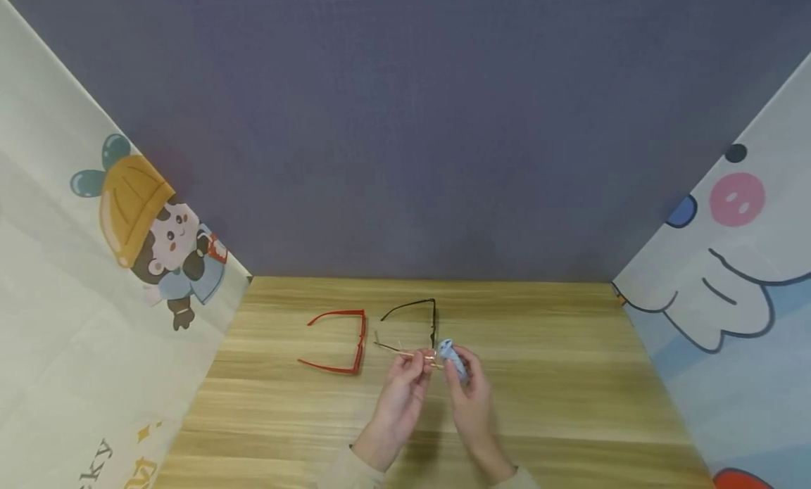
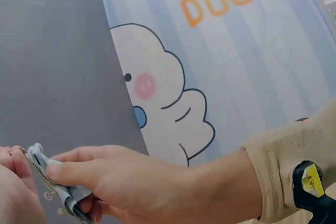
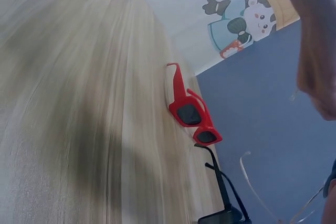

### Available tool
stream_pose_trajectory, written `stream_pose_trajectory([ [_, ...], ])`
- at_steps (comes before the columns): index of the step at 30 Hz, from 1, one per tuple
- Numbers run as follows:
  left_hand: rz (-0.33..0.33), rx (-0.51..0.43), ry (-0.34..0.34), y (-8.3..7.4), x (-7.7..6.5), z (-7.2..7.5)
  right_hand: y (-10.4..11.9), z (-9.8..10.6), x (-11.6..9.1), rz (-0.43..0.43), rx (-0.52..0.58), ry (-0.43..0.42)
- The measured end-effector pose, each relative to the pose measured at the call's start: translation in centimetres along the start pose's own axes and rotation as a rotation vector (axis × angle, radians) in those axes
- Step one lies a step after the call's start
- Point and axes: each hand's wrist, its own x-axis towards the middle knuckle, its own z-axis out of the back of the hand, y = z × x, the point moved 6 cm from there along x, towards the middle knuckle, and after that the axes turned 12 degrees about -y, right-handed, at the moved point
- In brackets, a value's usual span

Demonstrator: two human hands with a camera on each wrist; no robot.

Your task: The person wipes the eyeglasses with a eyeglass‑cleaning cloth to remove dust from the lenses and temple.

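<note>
My left hand point(image 1: 399, 399) pinches a pair of thin gold wire-framed eyeglasses point(image 2: 39, 173) above the wooden table. One of their arms point(image 3: 251, 180) stretches out over the table in the right wrist view. Opposite, my right hand point(image 1: 474, 403) grips a light blue cloth point(image 1: 455, 362) bunched between thumb and fingers. In the left wrist view the cloth lies against the gold frame, close beside the nose pads. The lenses are largely hidden by fingers and cloth.
Red sunglasses point(image 1: 361, 343) with dark lenses lie unfolded on the table point(image 1: 557, 376) to the left. Next to them are black-framed sunglasses point(image 1: 434, 316), partly behind the gold pair. A grey panel point(image 1: 405, 137) closes the back, and printed cartoon sheets point(image 1: 57, 264) flank both sides.
</note>
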Motion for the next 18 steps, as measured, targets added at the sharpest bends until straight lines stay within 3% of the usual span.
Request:
stream_pose_trajectory([
  [5,0.004,-0.004,0.009,0.0,0.2,0.0,0.0,0.1,0.1,-0.024,-0.029,-0.006],
  [12,0.026,-0.04,0.007,0.2,0.1,-0.2,1.7,-0.2,-0.2,0.134,-0.016,0.033],
  [18,0.023,-0.052,0.036,0.0,0.0,-0.3,1.7,-0.1,0.1,0.192,0.012,0.006],
])
